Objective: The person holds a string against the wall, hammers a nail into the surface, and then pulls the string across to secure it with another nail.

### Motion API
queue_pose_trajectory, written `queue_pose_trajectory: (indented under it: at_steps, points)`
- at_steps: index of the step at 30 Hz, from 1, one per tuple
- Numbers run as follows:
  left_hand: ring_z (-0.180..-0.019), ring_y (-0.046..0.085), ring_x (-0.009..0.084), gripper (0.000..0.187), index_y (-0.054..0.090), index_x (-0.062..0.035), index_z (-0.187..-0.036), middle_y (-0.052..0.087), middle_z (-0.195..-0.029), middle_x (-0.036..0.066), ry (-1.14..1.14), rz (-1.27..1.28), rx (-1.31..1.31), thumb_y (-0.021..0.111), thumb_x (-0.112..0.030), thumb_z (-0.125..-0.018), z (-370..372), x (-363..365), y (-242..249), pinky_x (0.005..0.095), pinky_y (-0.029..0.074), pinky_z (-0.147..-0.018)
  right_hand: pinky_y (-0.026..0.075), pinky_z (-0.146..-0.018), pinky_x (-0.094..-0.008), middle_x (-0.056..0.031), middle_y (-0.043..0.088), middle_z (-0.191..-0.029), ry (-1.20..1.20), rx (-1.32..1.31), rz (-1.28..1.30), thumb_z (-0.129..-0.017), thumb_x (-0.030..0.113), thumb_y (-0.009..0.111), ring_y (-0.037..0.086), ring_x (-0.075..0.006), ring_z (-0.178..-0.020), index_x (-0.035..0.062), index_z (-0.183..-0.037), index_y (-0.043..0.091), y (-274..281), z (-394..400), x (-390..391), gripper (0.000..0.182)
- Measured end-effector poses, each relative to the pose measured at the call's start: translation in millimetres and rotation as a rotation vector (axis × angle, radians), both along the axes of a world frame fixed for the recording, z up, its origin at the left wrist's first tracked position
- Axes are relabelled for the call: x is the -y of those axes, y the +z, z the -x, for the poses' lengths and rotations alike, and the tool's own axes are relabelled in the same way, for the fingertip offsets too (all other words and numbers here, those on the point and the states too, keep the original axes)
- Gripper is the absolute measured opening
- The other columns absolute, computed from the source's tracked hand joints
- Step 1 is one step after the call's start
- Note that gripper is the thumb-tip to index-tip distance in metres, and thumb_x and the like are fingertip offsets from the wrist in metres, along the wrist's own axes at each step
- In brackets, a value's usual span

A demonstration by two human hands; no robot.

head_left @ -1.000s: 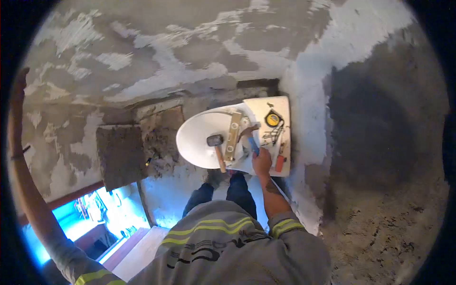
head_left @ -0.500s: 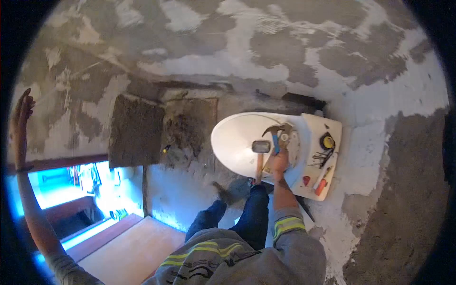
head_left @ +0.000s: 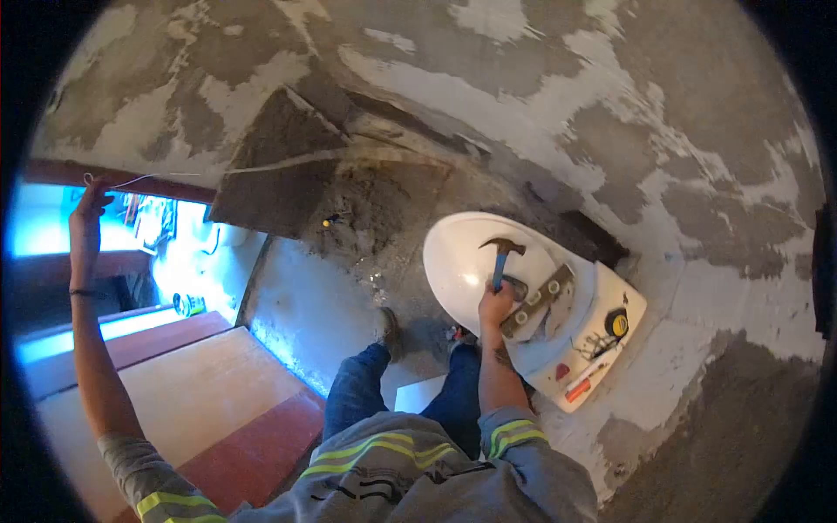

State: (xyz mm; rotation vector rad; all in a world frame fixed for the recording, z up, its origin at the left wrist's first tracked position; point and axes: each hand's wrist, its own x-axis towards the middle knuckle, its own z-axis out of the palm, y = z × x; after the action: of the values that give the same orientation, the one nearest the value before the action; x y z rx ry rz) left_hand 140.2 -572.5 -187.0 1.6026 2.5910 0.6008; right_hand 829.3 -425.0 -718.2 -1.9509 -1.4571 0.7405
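Note:
My left hand [head_left: 88, 211] is raised at the far left beside a window frame, its fingers closed on a thin white string [head_left: 132, 183] that runs off to the right along the wall. A small loop of it shows above the fingertips. My right hand [head_left: 497, 305] grips a claw hammer [head_left: 500, 261] by its blue handle, head up, above the closed lid of a white toilet [head_left: 449, 248]. Close to that hand, a spirit level [head_left: 549, 295] lies on the lid. A second hammer's dark head [head_left: 516, 288] is partly hidden behind my right hand.
On the toilet tank [head_left: 629, 307] lie a yellow-black tape measure [head_left: 617, 324], several small metal pieces [head_left: 596, 347], a red piece [head_left: 562, 372] and an orange-handled tool [head_left: 577, 390]. A dark board [head_left: 275, 166] leans on the patchy wall. Wooden boards [head_left: 166, 383] fill the lower left.
My view has turned, so the toilet appears tilted and farther right. My left hand has come down and inward to the window frame's edge with the string. The right hand still holds the claw hammer.

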Motion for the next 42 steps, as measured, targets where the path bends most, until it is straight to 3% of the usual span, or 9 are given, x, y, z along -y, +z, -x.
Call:
queue_pose_trajectory:
  at_steps: [9, 13, 15, 17, 22, 26, 33, 40, 42]
  points:
    - [-0.087, 0.064, 0.0171, 0.035, 0.052, -0.0056, -0.133, 0.065, -0.116, 0.011, 0.168, -0.019, -0.063, 0.044, -0.021, -0.103, 63.3, 60.4, -5.1, 0.0251, 0.050, -0.068, 0.044, -0.080, -0.0492, -0.0226, 0.061, -0.088, -0.082, 0.257, -0.128, -0.080, 0.006, 0.068, 0.056, -0.0418, -0.094, -0.0043, -0.096, 0.061, -93.0, 55.5, 33.7, 0.021]
    - [-0.069, 0.056, 0.0093, 0.032, 0.057, -0.0077, -0.128, 0.067, -0.108, 0.006, 0.043, -0.113, 0.213, 0.048, -0.024, -0.102, 128.9, 15.3, -40.4, 0.0215, 0.046, -0.061, 0.048, -0.086, -0.0532, -0.0198, 0.057, -0.108, -0.272, 0.478, 0.272, -0.078, 0.018, 0.073, 0.056, -0.0435, -0.101, 0.0039, -0.112, 0.059, -47.5, 91.7, 26.3, 0.040]
    - [-0.089, 0.064, 0.0100, 0.030, 0.061, -0.0079, -0.125, 0.067, -0.104, 0.005, -0.004, 0.047, 0.371, 0.050, -0.024, -0.101, 95.1, -32.3, -34.5, 0.0236, 0.050, -0.066, 0.052, -0.082, -0.0497, -0.0193, 0.059, -0.109, -0.301, 0.430, 0.388, -0.080, 0.018, 0.072, 0.059, -0.0393, -0.102, 0.0008, -0.117, 0.059, 17.3, 126.5, 10.2, 0.043]
    - [-0.098, 0.063, 0.0120, 0.031, 0.061, -0.0077, -0.125, 0.067, -0.109, 0.004, -0.052, -0.018, 0.465, 0.048, -0.022, -0.102, 62.5, -62.5, -22.3, 0.0241, 0.051, -0.073, 0.052, -0.077, -0.0442, -0.0216, 0.060, -0.108, 0.226, 0.480, -0.012, -0.083, 0.023, 0.072, 0.062, -0.0343, -0.096, 0.0041, -0.113, 0.061, 5.0, 137.3, -15.9, 0.037]
    - [-0.102, 0.063, 0.0147, 0.033, 0.056, -0.0050, -0.131, 0.062, -0.126, 0.009, -0.441, -0.322, 0.539, 0.049, -0.017, -0.101, 44.6, -114.0, 1.5, 0.0286, 0.051, -0.086, 0.050, -0.079, -0.0406, -0.0170, 0.065, -0.101, 0.864, -0.109, -0.694, -0.084, 0.011, 0.070, 0.063, -0.0353, -0.091, 0.0036, -0.102, 0.066, 383.8, 354.6, -31.8, 0.020]
    - [-0.095, 0.064, 0.0138, 0.030, 0.058, -0.0045, -0.126, 0.066, -0.119, 0.009, -0.503, -0.571, 0.556, 0.049, -0.018, -0.101, 27.4, -159.8, 14.2, 0.0282, 0.051, -0.083, 0.050, -0.081, -0.0425, -0.0142, 0.066, -0.103, 0.832, 0.179, -1.427, -0.081, 0.019, 0.073, 0.062, -0.0377, -0.094, 0.0057, -0.113, 0.063, 573.4, 446.7, -56.3, 0.036]
    - [-0.078, 0.059, 0.0128, 0.022, 0.043, -0.0012, -0.117, 0.067, -0.112, 0.011, -0.498, -0.855, 0.655, 0.046, -0.017, -0.101, 14.2, -237.3, 55.6, 0.0277, 0.050, -0.075, 0.051, -0.076, -0.0425, -0.0179, 0.068, -0.088, 0.997, -0.314, -0.631, -0.090, 0.028, 0.065, 0.067, -0.0343, -0.086, 0.0022, -0.115, 0.059, 609.1, 543.2, -154.6, 0.036]
    - [-0.076, 0.054, 0.0079, 0.024, 0.045, -0.0034, -0.120, 0.065, -0.120, 0.009, -0.400, -1.022, 0.783, 0.049, -0.018, -0.101, 49.5, -335.3, 87.2, 0.0232, 0.046, -0.068, 0.052, -0.070, -0.0377, -0.0143, 0.070, -0.086, 1.095, -0.124, -0.874, -0.085, 0.024, 0.069, 0.068, -0.0258, -0.075, 0.0017, -0.100, 0.066, 632.6, 591.5, -272.4, 0.028]
    - [-0.076, 0.054, 0.0062, 0.025, 0.048, -0.0058, -0.120, 0.065, -0.119, 0.007, -0.424, -1.086, 1.015, 0.053, -0.019, -0.100, 59.0, -383.5, 106.0, 0.0216, 0.045, -0.067, 0.051, -0.073, -0.0432, -0.0182, 0.069, -0.087, 1.022, -0.190, -1.010, -0.083, 0.026, 0.068, 0.067, -0.0349, -0.082, 0.0050, -0.092, 0.069, 653.3, 615.2, -324.0, 0.022]
